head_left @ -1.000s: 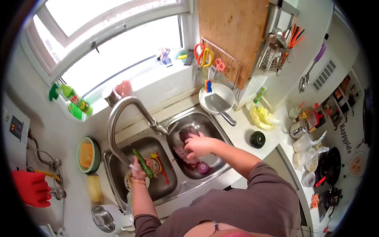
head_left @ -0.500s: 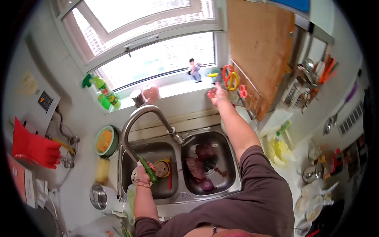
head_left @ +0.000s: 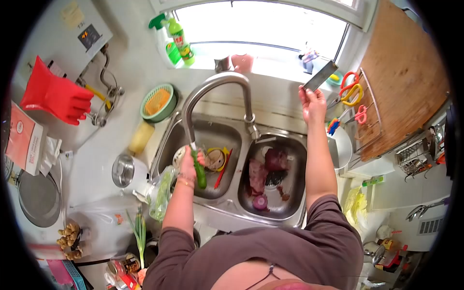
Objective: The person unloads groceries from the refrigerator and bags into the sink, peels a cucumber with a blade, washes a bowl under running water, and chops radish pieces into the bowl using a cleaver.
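My left hand (head_left: pixel 187 166) is closed round a green cucumber (head_left: pixel 200 175), held under the spout of the curved faucet (head_left: pixel 220 77) over the left sink basin (head_left: pixel 224 133). Beside that hand in the basin lie a round beige-and-yellow item (head_left: pixel 215 158) and a red stick-like thing (head_left: pixel 223 169). My right hand (head_left: pixel 314 104) is raised near the windowsill, its fingers pinching the lower end of a flat, dark grey rectangular piece (head_left: pixel 321 76). Close to it hang scissors with yellow handles (head_left: pixel 353 95) and red handles (head_left: pixel 350 81).
The right basin (head_left: pixel 298 193) holds dark red meat-like pieces (head_left: pixel 258 176) and a purple onion (head_left: pixel 260 202). A green basket (head_left: pixel 158 102), a metal cup (head_left: pixel 123 170) and a bagged green vegetable (head_left: pixel 161 198) stand left. A wooden board (head_left: pixel 403 72) leans right, near a white bowl (head_left: pixel 342 147).
My right hand, earlier reaching with spread fingers beside the scissors, now holds the flat grey piece up and away from them. My left hand keeps the cucumber. The view has turned and shifted.
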Demonstrator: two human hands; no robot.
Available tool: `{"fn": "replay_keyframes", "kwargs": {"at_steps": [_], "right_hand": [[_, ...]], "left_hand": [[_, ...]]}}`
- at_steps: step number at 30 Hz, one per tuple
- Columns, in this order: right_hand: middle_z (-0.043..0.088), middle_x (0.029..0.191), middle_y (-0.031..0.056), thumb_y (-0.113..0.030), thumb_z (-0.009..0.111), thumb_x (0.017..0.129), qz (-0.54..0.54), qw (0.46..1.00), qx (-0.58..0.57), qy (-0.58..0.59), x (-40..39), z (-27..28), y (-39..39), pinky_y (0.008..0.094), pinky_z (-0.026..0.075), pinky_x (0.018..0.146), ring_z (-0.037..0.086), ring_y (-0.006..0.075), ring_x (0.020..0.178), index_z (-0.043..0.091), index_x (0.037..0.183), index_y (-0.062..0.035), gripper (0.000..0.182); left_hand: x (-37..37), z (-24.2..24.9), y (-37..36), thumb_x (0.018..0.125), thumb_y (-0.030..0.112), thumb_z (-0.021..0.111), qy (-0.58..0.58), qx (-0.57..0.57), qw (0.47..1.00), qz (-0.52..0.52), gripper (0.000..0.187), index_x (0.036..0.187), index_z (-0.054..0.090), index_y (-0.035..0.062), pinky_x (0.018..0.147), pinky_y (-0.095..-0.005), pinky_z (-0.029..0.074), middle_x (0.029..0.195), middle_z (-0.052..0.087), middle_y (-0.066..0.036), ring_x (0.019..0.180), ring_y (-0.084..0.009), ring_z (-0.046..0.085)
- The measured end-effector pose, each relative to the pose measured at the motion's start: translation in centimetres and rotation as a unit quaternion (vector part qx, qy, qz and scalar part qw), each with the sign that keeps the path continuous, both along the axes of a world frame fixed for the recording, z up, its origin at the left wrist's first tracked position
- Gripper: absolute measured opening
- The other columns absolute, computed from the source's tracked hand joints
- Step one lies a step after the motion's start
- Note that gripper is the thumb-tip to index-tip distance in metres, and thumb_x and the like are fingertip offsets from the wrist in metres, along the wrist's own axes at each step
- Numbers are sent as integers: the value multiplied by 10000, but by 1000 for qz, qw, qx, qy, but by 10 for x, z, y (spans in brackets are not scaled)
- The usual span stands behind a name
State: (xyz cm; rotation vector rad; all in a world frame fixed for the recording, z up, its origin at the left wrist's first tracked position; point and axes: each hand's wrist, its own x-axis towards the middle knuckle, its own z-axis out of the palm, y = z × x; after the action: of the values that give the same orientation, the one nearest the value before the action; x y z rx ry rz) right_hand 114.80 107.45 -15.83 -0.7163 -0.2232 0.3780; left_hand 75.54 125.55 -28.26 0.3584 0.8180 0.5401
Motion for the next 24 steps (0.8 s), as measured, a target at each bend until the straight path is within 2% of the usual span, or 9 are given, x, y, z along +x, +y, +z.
{"fn": "replay_keyframes", "kwargs": {"at_steps": [6,9,10,11,13,18,19,22,24], "right_hand": [[596,816,10,-87,627,857,207,946,-240,-75,-112,-79,-35,244,483,649,558,106,683,572,946,-34,118],[624,819,27,-109,632,844,267,822,-462,-197,-124,-106,-37,285,477,671,574,125,722,600,976,-16,165],[634,819,37,-113,634,838,288,764,-524,-240,-123,-114,-37,301,478,681,581,133,736,608,981,-10,178],[664,853,110,-120,634,816,254,696,-582,-334,-116,-128,-35,348,481,715,614,205,782,612,982,-2,204],[659,867,167,-144,636,808,228,642,-647,-341,-112,-126,-29,372,479,740,629,271,816,617,973,-8,214],[656,904,195,-185,649,791,202,610,-674,-365,-93,-131,-18,397,480,747,628,331,839,625,1002,-8,276],[648,930,216,-177,652,780,242,564,-705,-355,-87,-122,-13,403,477,768,624,337,877,634,990,-4,272],[634,901,228,-156,677,753,86,535,-695,-473,-68,-134,2,410,465,788,607,364,876,649,900,19,230],[619,870,215,-173,692,752,141,582,-688,-408,-59,-131,10,412,458,779,595,371,853,641,887,25,245]], "left_hand": [[19,-55,35,941,398,473,-67,-43,997,-22,403,936,493,-4,618,-334,525,803,510,-120,713,-251,544],[23,-13,20,967,283,447,-5,-101,995,-23,320,953,519,-29,702,-407,562,824,568,-136,756,-282,611],[20,-25,24,967,286,444,-61,-108,992,-29,338,945,535,-38,742,-412,558,842,575,-146,794,-283,614],[16,-38,29,967,290,440,-116,-114,986,-36,357,937,550,-48,783,-416,554,860,583,-157,831,-283,617],[10,-42,36,960,339,452,-107,-134,980,-97,381,917,575,-19,703,-372,545,844,585,-149,800,-255,604],[-5,-43,46,946,454,433,-93,-95,971,-197,477,914,565,-3,591,-321,507,808,578,-132,708,-214,568],[-6,-54,51,944,464,431,-77,-77,970,-216,483,911,560,0,592,-317,507,807,574,-133,710,-209,563],[-14,-35,45,929,440,479,-20,-94,973,-211,434,1056,546,30,567,-287,500,836,565,-115,695,-201,540],[-20,-25,37,921,428,506,-61,-110,975,-186,421,1062,545,32,548,-278,497,814,559,-106,682,-187,537]]}}
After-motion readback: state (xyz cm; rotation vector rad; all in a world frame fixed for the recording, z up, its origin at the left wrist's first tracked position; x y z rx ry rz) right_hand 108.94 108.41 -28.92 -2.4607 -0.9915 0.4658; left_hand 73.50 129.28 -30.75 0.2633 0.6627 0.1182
